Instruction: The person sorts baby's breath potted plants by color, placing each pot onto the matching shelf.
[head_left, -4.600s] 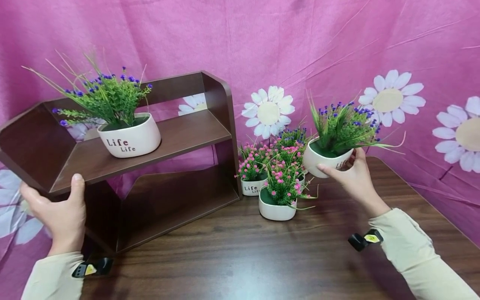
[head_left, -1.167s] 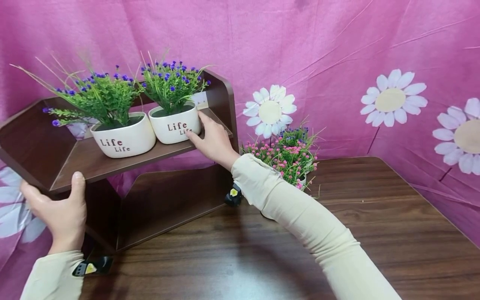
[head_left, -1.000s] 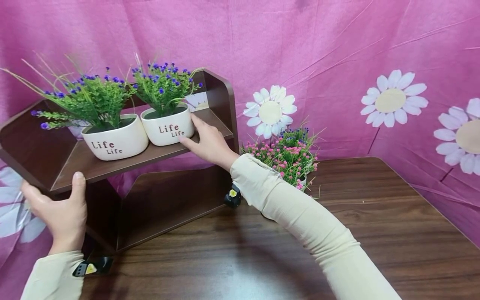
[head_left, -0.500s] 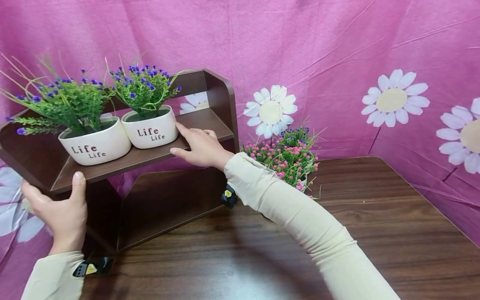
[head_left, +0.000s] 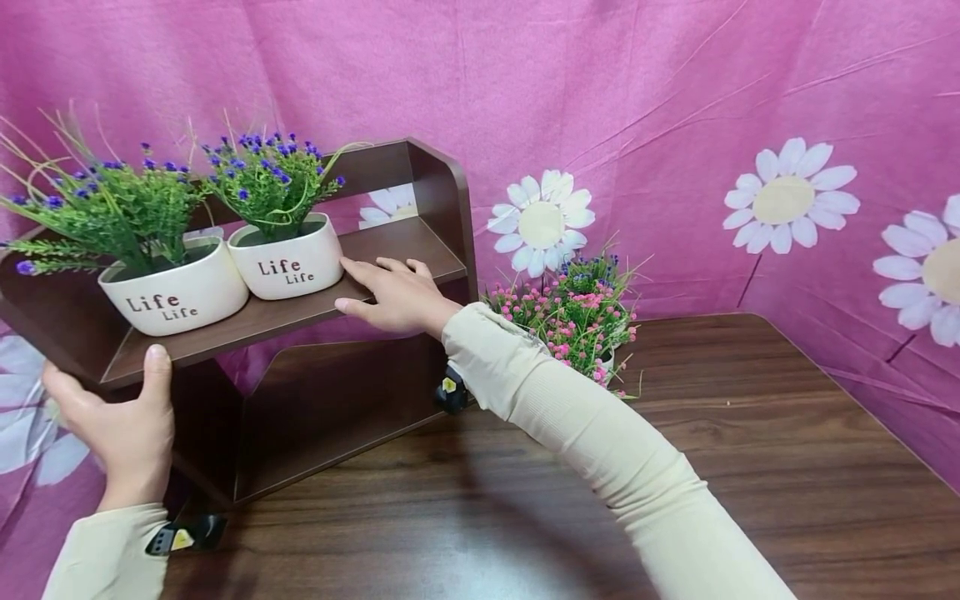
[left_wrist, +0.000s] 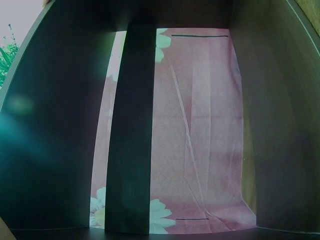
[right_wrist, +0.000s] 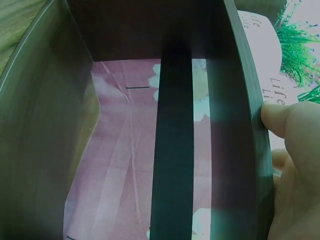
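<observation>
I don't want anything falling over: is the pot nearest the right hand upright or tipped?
Upright: the pot sits base-down on the shelf, its plant pointing up.

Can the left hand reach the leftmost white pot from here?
Probably yes: the leftmost white pot sits close to the left hand, with nothing visible between them. But that hand grips the shelf unit and would likely have to let go first.

The head view is looking forward and down across the surface [head_left: 360,517] and shelf [head_left: 337,400]. Both wrist views are facing closely into the shelf's lower compartment [right_wrist: 45,125], sharing its crossbar [left_wrist: 131,130]; head and right wrist are sharing the pots [head_left: 285,258].
</observation>
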